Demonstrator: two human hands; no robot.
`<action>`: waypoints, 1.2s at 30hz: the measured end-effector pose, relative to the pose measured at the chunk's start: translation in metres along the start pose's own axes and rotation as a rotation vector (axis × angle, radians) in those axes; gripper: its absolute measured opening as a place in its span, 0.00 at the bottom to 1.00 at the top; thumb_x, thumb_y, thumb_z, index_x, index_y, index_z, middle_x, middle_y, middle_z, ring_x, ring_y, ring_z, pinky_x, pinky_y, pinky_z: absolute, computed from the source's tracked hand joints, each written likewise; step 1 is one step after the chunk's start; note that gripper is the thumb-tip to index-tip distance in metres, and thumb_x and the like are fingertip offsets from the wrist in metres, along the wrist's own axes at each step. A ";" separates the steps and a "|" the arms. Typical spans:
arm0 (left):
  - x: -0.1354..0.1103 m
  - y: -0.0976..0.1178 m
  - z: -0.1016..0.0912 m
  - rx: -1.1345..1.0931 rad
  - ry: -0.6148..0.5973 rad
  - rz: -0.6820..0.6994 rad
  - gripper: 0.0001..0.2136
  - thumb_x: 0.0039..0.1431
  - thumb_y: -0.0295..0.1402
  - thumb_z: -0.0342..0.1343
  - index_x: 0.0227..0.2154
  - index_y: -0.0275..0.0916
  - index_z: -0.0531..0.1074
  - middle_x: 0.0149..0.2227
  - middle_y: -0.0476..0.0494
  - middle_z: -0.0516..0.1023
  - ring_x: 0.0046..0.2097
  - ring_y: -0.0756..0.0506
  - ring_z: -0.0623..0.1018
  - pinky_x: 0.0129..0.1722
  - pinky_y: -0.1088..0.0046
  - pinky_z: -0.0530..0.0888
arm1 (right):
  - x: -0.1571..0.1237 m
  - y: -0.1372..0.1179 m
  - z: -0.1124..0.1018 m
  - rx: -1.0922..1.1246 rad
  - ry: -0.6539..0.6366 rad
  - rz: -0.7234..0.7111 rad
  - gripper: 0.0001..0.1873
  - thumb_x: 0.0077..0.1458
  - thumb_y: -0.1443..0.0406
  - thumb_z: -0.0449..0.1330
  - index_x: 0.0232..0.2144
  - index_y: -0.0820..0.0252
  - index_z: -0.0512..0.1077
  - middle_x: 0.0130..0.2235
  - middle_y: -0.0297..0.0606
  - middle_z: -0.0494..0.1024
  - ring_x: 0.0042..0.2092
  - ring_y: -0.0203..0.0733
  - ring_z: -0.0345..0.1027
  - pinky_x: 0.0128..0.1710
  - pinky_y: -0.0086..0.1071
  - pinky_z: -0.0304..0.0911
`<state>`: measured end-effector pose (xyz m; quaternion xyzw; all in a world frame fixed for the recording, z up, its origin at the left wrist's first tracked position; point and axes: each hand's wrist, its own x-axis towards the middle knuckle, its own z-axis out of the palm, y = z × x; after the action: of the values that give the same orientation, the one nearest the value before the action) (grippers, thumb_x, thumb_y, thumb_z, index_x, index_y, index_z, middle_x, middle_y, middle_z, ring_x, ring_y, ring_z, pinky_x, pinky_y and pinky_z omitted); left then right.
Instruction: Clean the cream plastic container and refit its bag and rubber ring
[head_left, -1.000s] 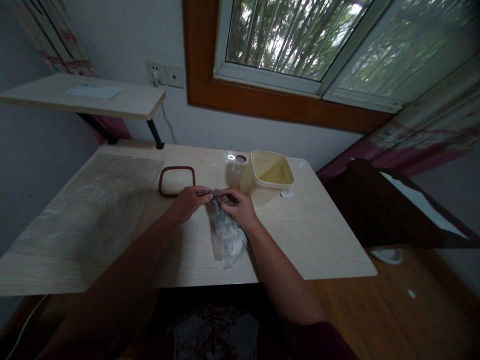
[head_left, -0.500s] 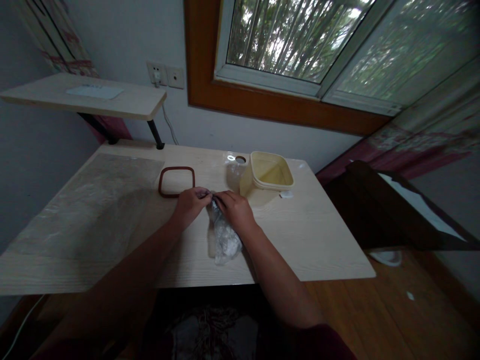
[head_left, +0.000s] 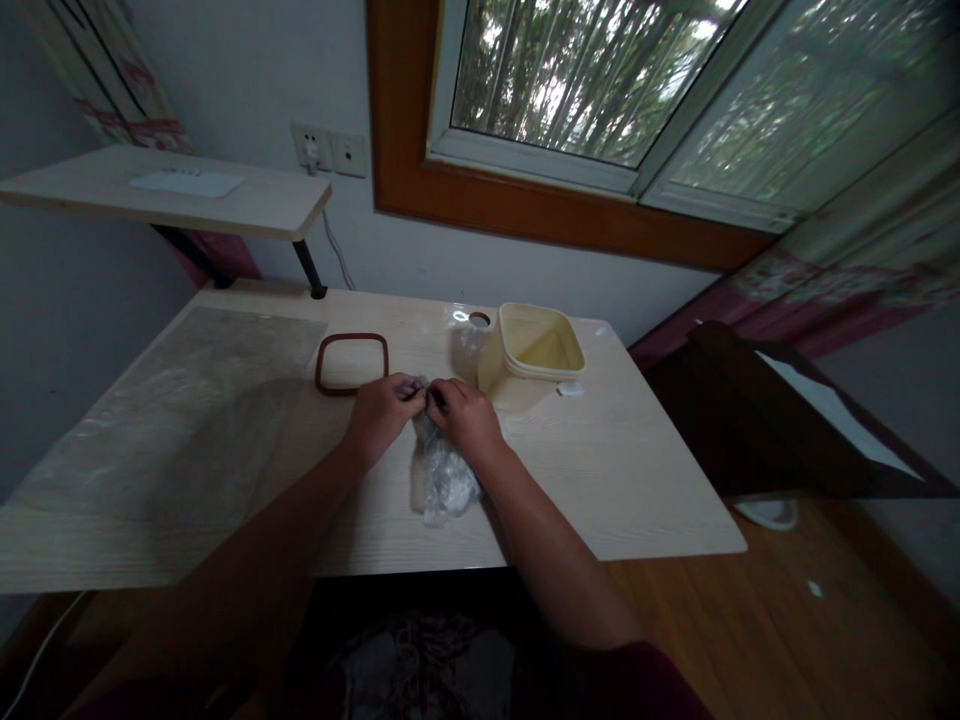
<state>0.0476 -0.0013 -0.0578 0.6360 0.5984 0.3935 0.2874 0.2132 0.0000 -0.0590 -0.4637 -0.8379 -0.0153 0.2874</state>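
A clear plastic bag (head_left: pixel 450 482) with whitish contents that I cannot make out hangs down toward me on the table. My left hand (head_left: pixel 381 412) pinches its gathered top from the left. From the right, my right hand (head_left: pixel 468 415) pinches the same top, and the fingertips of both hands nearly meet. Just behind my left hand lies a reddish-brown rounded square ring (head_left: pixel 321 366). A cream square plastic tub (head_left: pixel 517 385), open at the top, stands behind my right hand.
A clear plastic sheet (head_left: pixel 187 400) covers the left part of the pale table (head_left: pixel 615 470). Beside the tub are a transparent plastic piece (head_left: pixel 466 345) and a small white piece (head_left: pixel 570 389). A raised shelf (head_left: pixel 255 205) with paper stands at the back left.
My fingers have shifted slightly at the bag's gathered top, with the right fingers curled more. The bag below looks a little wider and has moved slightly left. Ring and tub stay put.
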 end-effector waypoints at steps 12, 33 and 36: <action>0.001 0.009 -0.010 -0.010 -0.068 0.053 0.08 0.52 0.35 0.61 0.34 0.40 0.79 0.31 0.47 0.84 0.35 0.46 0.82 0.37 0.74 0.76 | -0.005 0.010 -0.002 0.216 0.133 -0.098 0.09 0.59 0.66 0.59 0.42 0.59 0.74 0.34 0.40 0.79 0.35 0.41 0.74 0.37 0.31 0.69; 0.004 0.006 -0.015 -0.355 -0.214 -0.011 0.10 0.52 0.38 0.62 0.34 0.38 0.78 0.35 0.44 0.84 0.39 0.44 0.83 0.42 0.69 0.78 | -0.008 0.016 -0.010 0.382 0.129 -0.043 0.08 0.62 0.63 0.58 0.42 0.56 0.76 0.38 0.39 0.81 0.38 0.39 0.76 0.40 0.32 0.71; 0.003 0.003 -0.010 -0.301 -0.150 -0.003 0.09 0.51 0.37 0.61 0.33 0.38 0.77 0.35 0.44 0.84 0.39 0.44 0.83 0.41 0.71 0.77 | -0.007 0.014 -0.012 0.287 0.090 -0.080 0.08 0.64 0.64 0.58 0.42 0.57 0.76 0.38 0.41 0.81 0.38 0.39 0.76 0.41 0.32 0.71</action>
<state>0.0408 0.0003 -0.0496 0.6124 0.5105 0.4297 0.4238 0.2325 -0.0010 -0.0556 -0.3828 -0.8357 0.0724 0.3871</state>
